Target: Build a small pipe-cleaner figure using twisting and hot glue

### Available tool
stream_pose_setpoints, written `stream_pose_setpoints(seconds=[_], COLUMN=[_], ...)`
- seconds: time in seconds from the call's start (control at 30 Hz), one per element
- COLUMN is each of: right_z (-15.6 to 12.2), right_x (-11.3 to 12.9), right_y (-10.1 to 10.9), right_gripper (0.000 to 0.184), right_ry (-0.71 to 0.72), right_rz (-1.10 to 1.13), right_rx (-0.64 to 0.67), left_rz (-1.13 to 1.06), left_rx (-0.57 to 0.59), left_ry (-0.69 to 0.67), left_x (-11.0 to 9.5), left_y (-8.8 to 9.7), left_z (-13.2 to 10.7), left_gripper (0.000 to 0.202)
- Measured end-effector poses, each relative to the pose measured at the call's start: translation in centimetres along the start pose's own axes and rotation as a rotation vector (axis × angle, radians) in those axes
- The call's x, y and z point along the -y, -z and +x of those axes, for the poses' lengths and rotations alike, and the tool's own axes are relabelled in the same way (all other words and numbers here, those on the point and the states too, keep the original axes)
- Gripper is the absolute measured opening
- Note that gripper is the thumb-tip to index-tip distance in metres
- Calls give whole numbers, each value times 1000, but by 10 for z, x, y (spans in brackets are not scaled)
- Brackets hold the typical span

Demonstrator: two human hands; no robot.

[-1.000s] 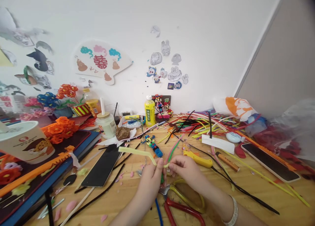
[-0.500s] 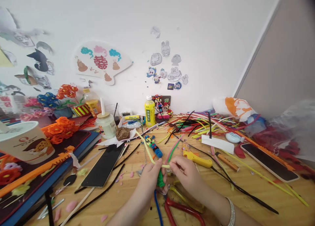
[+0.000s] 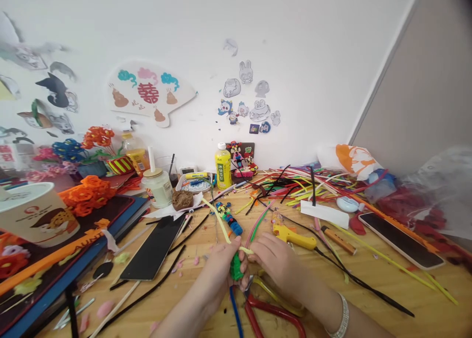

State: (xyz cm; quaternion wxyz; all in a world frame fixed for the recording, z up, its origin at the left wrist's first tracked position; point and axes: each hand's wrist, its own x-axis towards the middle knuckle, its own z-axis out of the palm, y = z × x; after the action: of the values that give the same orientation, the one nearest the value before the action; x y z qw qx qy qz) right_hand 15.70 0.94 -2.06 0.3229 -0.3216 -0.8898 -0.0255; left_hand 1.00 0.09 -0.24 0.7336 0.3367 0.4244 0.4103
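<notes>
My left hand [image 3: 224, 262] is closed around a green fuzzy pipe-cleaner piece [image 3: 236, 267] that shows below the thumb. A pale yellow pipe cleaner [image 3: 221, 222] crosses the same hand, its long end sticking up to the far left. On the other side my right hand [image 3: 275, 259] pinches the short end of this yellow stem, close to the left fingers. Just beyond the left thumb is a small blue, green and yellow pipe-cleaner figure [image 3: 229, 220]; whether it joins the green piece is hidden. Red-handled pliers [image 3: 254, 313] lie under the hands.
A yellow glue gun [image 3: 295, 237] with a black cord lies right of the hands. Phones [image 3: 153, 249] rest on both sides. Loose pipe cleaners [image 3: 317, 181] pile up at the back right, near a yellow bottle [image 3: 222, 168]. A paper cup [image 3: 40, 215] stands at left.
The right hand has turned over and come nearer the left, with the yellow stem's end drawn round. The green piece has tilted in the left hand. My view has shifted slightly.
</notes>
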Motion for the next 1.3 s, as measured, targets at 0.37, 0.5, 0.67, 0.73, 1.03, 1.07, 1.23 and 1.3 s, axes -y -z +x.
stream_pose_setpoints(seconds=[0.37, 0.5, 0.67, 0.73, 1.03, 1.07, 1.23, 1.3], right_z=[-4, -4, 0, 0, -3, -2, 2, 3], right_x=[-4, -8, -9, -8, 5, 5, 2, 2], right_y=[-6, -10, -2, 0, -9, -8, 1, 3], right_gripper=[34, 29, 30, 32, 29, 28, 27, 28], right_ry=[200, 226, 130, 39, -202, -179, 39, 31], right_rz=[-144, -72, 69, 92, 203, 215, 160, 183], right_rx=[51, 166, 127, 32, -150, -122, 99, 124], left_rz=[259, 346, 308, 246, 223, 250, 437, 450], left_rx=[-61, -28, 12, 32, 32, 11, -69, -72], left_ry=[-34, -23, -18, -45, -36, -45, -56, -59], left_x=[-2, -4, -5, -3, 8, 7, 0, -3], left_y=[4, 7, 7, 5, 1, 2, 4, 3], left_z=[0, 0, -2, -2, 2, 2, 3, 1], left_gripper=[42, 45, 44, 43, 44, 44, 46, 46])
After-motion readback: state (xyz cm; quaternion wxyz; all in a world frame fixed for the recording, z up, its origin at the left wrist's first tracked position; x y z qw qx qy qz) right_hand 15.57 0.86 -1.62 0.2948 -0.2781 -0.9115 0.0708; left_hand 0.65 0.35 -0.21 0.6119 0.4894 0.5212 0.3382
